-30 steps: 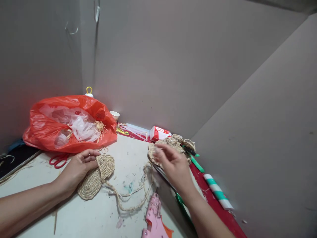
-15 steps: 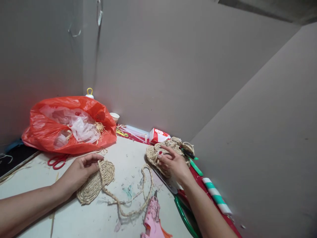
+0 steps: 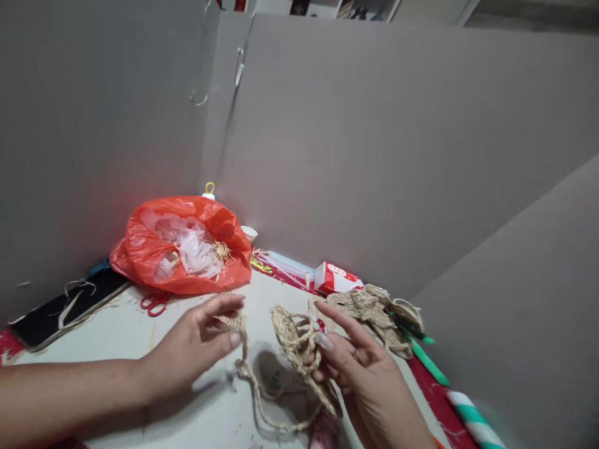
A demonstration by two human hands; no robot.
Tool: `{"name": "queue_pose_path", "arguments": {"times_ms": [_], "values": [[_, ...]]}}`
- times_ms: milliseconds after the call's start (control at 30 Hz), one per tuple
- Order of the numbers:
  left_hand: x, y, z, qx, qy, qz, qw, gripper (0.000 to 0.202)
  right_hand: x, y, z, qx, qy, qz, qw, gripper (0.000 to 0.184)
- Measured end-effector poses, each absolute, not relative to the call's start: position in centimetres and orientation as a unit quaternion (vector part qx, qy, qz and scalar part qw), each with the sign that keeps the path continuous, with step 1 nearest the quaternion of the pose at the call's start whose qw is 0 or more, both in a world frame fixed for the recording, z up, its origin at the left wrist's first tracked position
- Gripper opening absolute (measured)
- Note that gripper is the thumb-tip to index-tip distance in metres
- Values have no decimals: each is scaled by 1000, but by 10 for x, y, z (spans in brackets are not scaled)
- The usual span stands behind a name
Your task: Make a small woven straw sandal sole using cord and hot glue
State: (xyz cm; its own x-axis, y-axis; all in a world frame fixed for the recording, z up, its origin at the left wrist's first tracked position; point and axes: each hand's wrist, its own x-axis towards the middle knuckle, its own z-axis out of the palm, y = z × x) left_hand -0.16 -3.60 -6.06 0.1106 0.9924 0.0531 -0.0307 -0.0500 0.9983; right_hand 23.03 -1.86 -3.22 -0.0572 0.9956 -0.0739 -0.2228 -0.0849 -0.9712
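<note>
My right hand (image 3: 362,368) holds a small woven straw sandal (image 3: 299,346) lifted above the white table (image 3: 135,330), fingers curled round its sole. My left hand (image 3: 196,346) hovers beside it with fingers spread, its fingertips at a woven straw piece (image 3: 231,322) from which a braided straw cord (image 3: 255,386) hangs down and loops toward the sandal. More woven straw pieces (image 3: 369,308) lie in a heap on the table just beyond my right hand.
An orange plastic bag (image 3: 182,249) of scraps sits at the back left, red scissors (image 3: 154,302) before it. A red-and-white box (image 3: 334,279), a paper cup (image 3: 249,233), green pens (image 3: 423,355) and a striped tube (image 3: 472,421) line the right edge. Grey partition walls (image 3: 374,156) enclose the table.
My right hand picked up a woven sandal from the heap and brought it toward me. My left hand lifted off the table with the other straw piece. The view swung right and up.
</note>
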Motion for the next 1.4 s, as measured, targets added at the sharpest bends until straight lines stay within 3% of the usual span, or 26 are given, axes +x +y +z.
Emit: {"name": "queue_pose_path", "arguments": {"times_ms": [167, 367, 900, 1133, 1300, 1400], "values": [[6, -50, -60, 508, 326, 430, 672, 88, 207, -40, -41, -443, -379, 629, 515, 56], [8, -50, -59, 469, 259, 442, 719, 64, 201, -49, -46, -427, -367, 668, 487, 56], [5, -43, -62, 448, 216, 424, 757, 66, 198, -52, -44, -391, -379, 702, 459, 51], [4, -41, -52, 403, 221, 426, 779, 48, 205, -50, -40, -412, -443, 685, 406, 51], [4, -41, -56, 376, 218, 403, 806, 44, 209, -51, -44, -423, -450, 707, 346, 67], [4, -41, -61, 360, 248, 390, 810, 48, 208, -53, -51, -411, -436, 741, 302, 56]]}}
